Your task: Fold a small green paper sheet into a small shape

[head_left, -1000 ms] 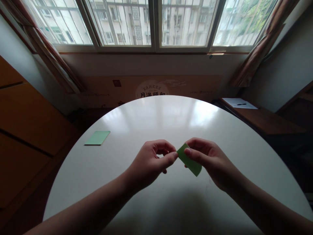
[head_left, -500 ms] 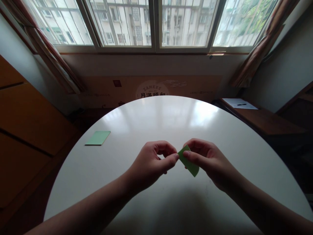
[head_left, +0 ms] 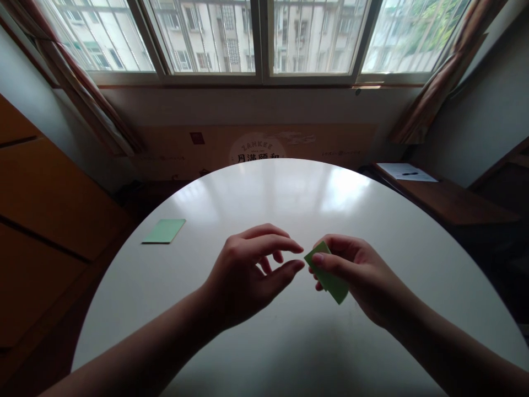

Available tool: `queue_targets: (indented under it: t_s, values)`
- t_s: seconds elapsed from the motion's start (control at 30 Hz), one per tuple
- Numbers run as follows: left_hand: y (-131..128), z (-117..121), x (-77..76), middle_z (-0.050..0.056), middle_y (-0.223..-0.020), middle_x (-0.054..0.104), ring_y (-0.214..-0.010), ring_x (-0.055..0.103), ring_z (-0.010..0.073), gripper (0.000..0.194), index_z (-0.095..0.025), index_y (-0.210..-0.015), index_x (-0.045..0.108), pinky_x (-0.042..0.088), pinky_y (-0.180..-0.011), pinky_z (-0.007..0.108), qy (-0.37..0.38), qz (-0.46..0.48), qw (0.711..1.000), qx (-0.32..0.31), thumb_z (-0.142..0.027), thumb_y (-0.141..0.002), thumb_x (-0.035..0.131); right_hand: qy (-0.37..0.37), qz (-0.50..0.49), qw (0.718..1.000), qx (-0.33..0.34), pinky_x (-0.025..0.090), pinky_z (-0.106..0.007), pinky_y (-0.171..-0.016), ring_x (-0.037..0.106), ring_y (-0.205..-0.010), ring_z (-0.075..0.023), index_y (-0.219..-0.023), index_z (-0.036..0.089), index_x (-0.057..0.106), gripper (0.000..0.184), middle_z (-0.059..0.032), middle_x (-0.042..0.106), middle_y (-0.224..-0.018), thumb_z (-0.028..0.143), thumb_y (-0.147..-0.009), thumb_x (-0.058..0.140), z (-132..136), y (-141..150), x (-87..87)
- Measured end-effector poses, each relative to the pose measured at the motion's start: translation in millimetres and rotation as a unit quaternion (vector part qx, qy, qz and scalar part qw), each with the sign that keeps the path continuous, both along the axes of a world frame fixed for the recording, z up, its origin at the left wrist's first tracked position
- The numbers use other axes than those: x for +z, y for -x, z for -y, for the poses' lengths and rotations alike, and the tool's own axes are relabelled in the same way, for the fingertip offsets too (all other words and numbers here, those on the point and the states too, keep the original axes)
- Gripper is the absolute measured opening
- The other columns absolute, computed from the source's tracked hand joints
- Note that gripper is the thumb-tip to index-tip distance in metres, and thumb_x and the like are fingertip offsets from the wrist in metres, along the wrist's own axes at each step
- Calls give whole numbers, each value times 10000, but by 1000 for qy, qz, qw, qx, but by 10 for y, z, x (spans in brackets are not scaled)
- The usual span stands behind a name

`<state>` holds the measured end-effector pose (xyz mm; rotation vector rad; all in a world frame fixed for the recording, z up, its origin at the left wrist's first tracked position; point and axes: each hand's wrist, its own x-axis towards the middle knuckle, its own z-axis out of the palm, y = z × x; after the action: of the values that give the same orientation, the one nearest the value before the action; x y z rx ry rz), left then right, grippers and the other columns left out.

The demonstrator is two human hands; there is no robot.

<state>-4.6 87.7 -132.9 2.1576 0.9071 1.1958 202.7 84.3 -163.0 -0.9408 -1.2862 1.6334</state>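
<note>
My right hand (head_left: pixel 355 275) pinches a small folded green paper (head_left: pixel 330 278) between thumb and fingers, a little above the white round table (head_left: pixel 268 204). My left hand (head_left: pixel 248 270) hovers just left of the paper with its fingers apart and its fingertips close to the paper's upper corner without gripping it. Both forearms reach in from the bottom of the view.
A light green sheet of paper (head_left: pixel 164 231) lies flat near the table's left edge. A brown side desk at the right carries a white sheet with a pen (head_left: pixel 407 172). Wooden cabinets stand to the left, and a barred window is behind.
My left hand has let go of the green paper's corner and spread its fingers. The right hand keeps its hold and has shifted slightly down and right.
</note>
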Motion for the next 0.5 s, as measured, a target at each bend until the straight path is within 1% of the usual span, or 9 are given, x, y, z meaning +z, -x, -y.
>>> queue_targets:
  t_s: [0.07,0.13,0.27,0.5]
  values:
    - [8,-1,-10,49,-886,698,-670,632,101,103,-141,-912,735,547,-545,181,-46,-18,999,-4,-111,-814,744,-1,2,1000,-1,524,-268,-602,603,-647,-146,-823,169,710,200,-18,649,-726,362,-818,762,-1,1,0]
    - [9,-10,-26,50,-891,700,-675,635,97,108,-135,-920,733,552,-555,179,-67,-32,997,-7,-108,-817,748,-2,3,1000,-3,521,-266,-591,600,-640,-146,-818,168,714,213,-19,649,-718,372,-805,772,-6,8,1]
    - [11,-27,-48,51,-890,699,-675,636,95,94,-131,-918,729,554,-555,178,-76,-41,996,-2,-118,-827,748,-9,10,1000,-8,510,-255,-571,588,-623,-140,-806,168,717,217,-25,656,-714,376,-804,777,-15,22,13]
    - [26,-18,-46,42,-881,702,-674,637,96,79,-141,-906,731,544,-550,184,-78,-50,996,-9,-104,-835,732,-32,34,999,-3,517,-247,-586,589,-643,-135,-832,176,720,184,-27,661,-734,357,-855,742,7,18,39]
